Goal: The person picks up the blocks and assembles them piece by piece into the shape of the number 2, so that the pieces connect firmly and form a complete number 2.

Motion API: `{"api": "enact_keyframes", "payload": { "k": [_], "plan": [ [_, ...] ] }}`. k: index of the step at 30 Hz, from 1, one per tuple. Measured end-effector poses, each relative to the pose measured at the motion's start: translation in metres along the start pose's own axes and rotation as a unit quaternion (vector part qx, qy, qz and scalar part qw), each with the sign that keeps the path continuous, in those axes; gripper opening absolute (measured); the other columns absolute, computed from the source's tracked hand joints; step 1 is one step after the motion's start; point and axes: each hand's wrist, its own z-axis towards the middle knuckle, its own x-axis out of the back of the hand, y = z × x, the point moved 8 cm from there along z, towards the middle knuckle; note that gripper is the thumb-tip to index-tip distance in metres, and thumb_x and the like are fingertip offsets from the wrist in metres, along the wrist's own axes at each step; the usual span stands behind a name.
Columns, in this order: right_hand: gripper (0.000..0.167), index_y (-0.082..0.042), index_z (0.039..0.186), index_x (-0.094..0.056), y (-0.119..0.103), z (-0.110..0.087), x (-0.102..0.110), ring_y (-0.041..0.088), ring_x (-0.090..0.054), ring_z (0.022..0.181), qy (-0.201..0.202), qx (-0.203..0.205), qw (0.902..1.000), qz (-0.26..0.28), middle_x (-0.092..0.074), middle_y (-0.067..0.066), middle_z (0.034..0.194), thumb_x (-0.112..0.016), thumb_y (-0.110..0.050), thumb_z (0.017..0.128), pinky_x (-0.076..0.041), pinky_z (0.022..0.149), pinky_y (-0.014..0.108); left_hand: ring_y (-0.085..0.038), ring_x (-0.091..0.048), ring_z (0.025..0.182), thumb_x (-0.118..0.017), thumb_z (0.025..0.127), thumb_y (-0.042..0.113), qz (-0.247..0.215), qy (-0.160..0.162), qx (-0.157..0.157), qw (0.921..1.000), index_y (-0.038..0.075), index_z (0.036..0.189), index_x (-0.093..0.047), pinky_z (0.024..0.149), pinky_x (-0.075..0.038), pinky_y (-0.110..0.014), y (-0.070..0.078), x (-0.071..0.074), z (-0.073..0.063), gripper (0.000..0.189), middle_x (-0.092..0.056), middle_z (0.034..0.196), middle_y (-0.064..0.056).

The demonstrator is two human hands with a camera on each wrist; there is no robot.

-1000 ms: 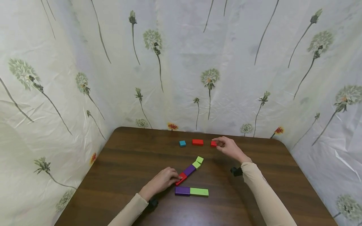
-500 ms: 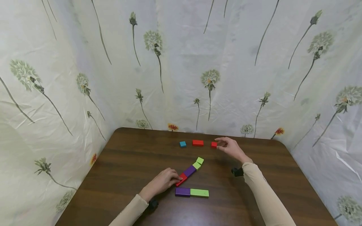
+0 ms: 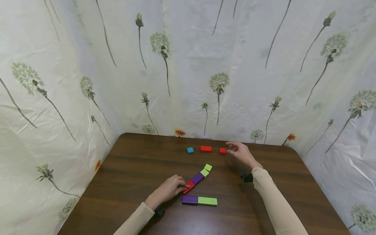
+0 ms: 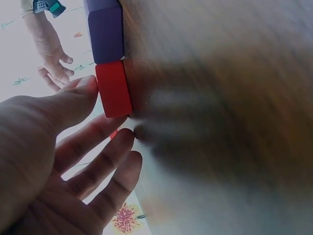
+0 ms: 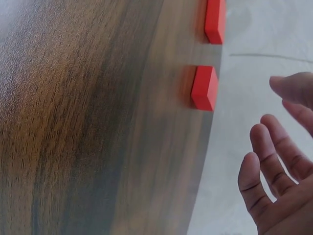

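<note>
While left hand (image 3: 168, 190) fingers touching it, red block (image 3: 188, 187) diagonal toward back-right; right hand (image 3: 239, 152) loose, empty.

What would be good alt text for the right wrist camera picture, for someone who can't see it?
An open right hand hovers just clear of a small red block lying on a dark wooden table, fingers loosely spread and not touching it. A second, longer red block lies farther along the same edge.

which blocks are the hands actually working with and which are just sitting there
In hand: small red block beside right hand; diagonal row's red block touched by left hand.
Lying about: blue cube, long red block, purple-green pair.
</note>
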Motion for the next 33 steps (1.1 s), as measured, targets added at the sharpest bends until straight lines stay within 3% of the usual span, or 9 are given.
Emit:
{"api": "enact_keyframes", "payload": {
  "k": [15, 33],
  "plan": [
    [0.042, -0.006, 0.132, -0.057, 0.014, 0.004, -0.004, 0.03, -0.062, 0.093, 0.014, -0.02, 0.9997, 0.004, -0.063, 0.021, 0.114, -0.066, -0.014, 0.092, -0.052, 0.078, 0.046, -0.007, -0.057, 0.092, -0.065, 0.093, 0.022, -0.001, -0.012, 0.016, 0.9998, 0.022, 0.103, -0.077, 0.08, -0.049, -0.021, 0.0, 0.001, -0.003, 0.016, -0.068, 0.098, 0.009],
    [0.048, 0.0, 0.135, -0.052, 0.033, 0.009, -0.025, 0.033, -0.062, 0.098, -0.009, -0.045, 0.9989, -0.004, -0.064, 0.019, 0.108, -0.065, -0.018, 0.093, -0.051, 0.083, 0.047, -0.006, -0.057, 0.091, -0.065, 0.093, 0.022, 0.005, -0.009, 0.016, 0.9998, 0.022, 0.103, -0.077, 0.079, -0.049, -0.019, 0.0, 0.0, -0.003, 0.016, -0.067, 0.098, 0.009]
  ]
}}
